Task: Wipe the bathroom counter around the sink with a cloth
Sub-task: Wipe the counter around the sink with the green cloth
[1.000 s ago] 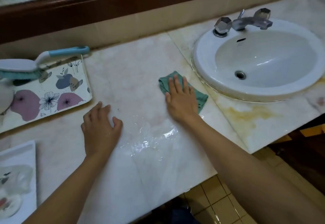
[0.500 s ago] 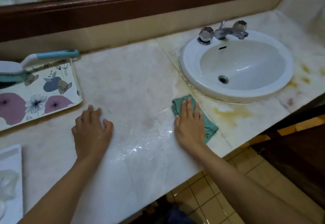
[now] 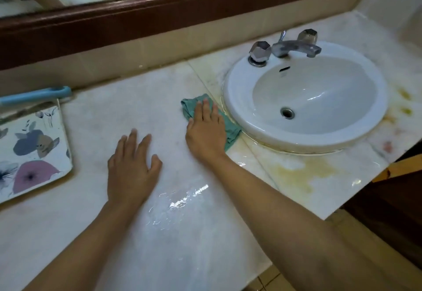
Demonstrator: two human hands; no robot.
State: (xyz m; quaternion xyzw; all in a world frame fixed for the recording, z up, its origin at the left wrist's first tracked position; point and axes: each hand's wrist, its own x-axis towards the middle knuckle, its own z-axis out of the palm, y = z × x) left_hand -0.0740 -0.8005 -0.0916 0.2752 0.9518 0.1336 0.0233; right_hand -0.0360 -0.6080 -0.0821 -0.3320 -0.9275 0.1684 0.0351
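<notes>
A green cloth [image 3: 231, 128] lies flat on the pale marble counter [image 3: 137, 112], right against the left rim of the white oval sink [image 3: 235, 87]. My right hand [image 3: 206, 130] presses flat on the cloth with fingers together, covering most of it. My left hand [image 3: 131, 169] rests palm down on the bare counter to the left, fingers spread, holding nothing. A wet glossy patch [image 3: 180, 204] shines between my forearms.
A floral tray [image 3: 34, 151] sits at the left edge, with a blue-handled brush [image 3: 36, 95] behind it. A chrome tap with two faceted knobs [image 3: 285, 47] stands behind the basin. Yellow stains [image 3: 299, 174] mark the counter in front of and right of the sink. The counter's front edge drops to tiled floor.
My right hand has slid the cloth away from the counter's front edge, up along the left rim of the sink. My left hand has stayed flat on the counter.
</notes>
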